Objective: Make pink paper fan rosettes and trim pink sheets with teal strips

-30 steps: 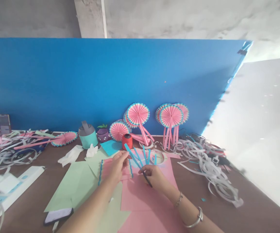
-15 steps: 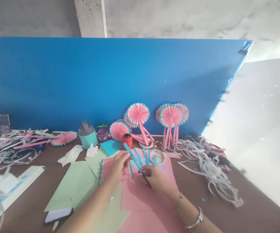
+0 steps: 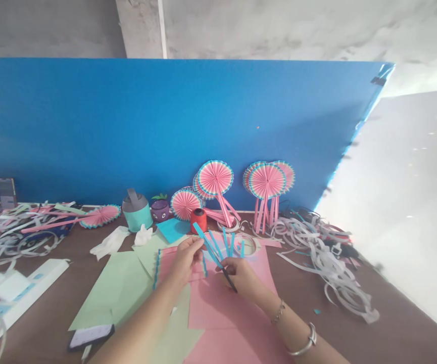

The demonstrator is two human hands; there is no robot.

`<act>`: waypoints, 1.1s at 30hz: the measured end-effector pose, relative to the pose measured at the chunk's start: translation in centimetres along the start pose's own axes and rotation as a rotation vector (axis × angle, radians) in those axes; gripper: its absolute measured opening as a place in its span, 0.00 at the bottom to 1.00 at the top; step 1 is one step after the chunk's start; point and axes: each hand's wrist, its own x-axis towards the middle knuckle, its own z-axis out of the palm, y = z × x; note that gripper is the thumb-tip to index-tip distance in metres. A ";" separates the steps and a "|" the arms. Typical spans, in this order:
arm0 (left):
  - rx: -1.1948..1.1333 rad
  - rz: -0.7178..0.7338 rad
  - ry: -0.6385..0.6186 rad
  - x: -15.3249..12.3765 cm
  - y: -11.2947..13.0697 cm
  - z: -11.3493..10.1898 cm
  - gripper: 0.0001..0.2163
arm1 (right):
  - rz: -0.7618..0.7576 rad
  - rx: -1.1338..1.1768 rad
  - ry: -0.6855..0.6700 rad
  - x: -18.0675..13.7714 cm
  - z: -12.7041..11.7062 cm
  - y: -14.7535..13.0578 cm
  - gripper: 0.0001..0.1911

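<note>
Between my two hands runs a narrow blue paper strip [image 3: 210, 248], slanting down to the right. My left hand [image 3: 188, 255] pinches it near its upper end. The fingers of my right hand [image 3: 241, 277] are closed at its lower end, around a thin dark stick-like tool [image 3: 229, 281] whose kind I cannot make out. Several more blue strips [image 3: 226, 242] lie just beyond my right hand. Below my left hand is a pleated pink paper piece [image 3: 167, 263] with blue edges, partly covered by the hand. Pink sheets [image 3: 218, 308] lie under my right hand.
Pink round paper fans [image 3: 267, 181] lean on the blue panel [image 3: 165, 126]. A roll of tape [image 3: 248, 245], a red container [image 3: 198, 221] and a teal pot [image 3: 138, 215] stand behind. Pale green sheets [image 3: 108, 288], a phone [image 3: 91, 336], a power strip [image 3: 25, 290] and white paper strips [image 3: 328, 263] lie around.
My hands and the blue strip hold almost the same place. At the far left edge, an upright pink piece has gone, and flatter pink and white pieces show there.
</note>
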 end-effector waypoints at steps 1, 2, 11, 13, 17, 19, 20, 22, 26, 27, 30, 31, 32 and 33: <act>-0.005 0.000 0.005 0.0 0.0 0.0 0.15 | 0.003 -0.001 -0.001 0.0 0.0 0.0 0.08; -0.010 0.000 0.012 0.1 -0.1 0.0 0.16 | 0.006 -0.004 -0.002 0.0 0.0 0.0 0.08; -0.014 -0.005 0.035 0.3 -0.3 0.0 0.15 | -0.015 -0.041 0.000 -0.2 0.1 -0.2 0.07; -0.007 -0.008 0.025 0.1 -0.3 0.0 0.15 | -0.022 -0.055 0.005 -0.2 0.1 -0.2 0.08; 0.006 -0.012 0.017 -0.1 -0.2 0.1 0.14 | -0.018 -0.061 0.006 -0.2 0.1 -0.3 0.09; 0.007 -0.010 0.014 -0.1 -0.1 0.1 0.15 | -0.015 -0.060 0.009 -0.2 0.1 -0.3 0.10; 0.008 -0.009 0.012 -0.1 -0.1 0.1 0.15 | -0.014 -0.060 0.011 -0.2 0.1 -0.3 0.10; 0.008 -0.006 0.010 -0.1 -0.1 0.1 0.15 | -0.010 -0.058 0.015 -0.2 0.2 -0.3 0.10; 0.008 -0.002 0.006 0.0 -0.2 0.0 0.15 | -0.010 -0.047 0.008 -0.1 0.1 0.1 0.10; 0.008 -0.002 0.004 0.0 -0.3 -0.1 0.15 | -0.009 -0.040 0.006 0.0 0.1 0.2 0.10; 0.008 -0.003 0.005 0.1 -0.3 -0.1 0.15 | -0.003 -0.026 -0.003 0.1 0.1 0.5 0.10; 0.006 -0.004 0.011 0.1 -0.3 -0.1 0.15 | -0.008 -0.028 0.001 0.1 0.1 0.5 0.10; 0.001 -0.003 0.021 0.1 -0.3 -0.1 0.15 | -0.015 -0.034 0.004 0.2 0.1 0.5 0.09; -0.004 -0.002 0.035 0.2 -0.3 -0.1 0.15 | -0.018 -0.038 0.008 0.2 0.1 0.5 0.09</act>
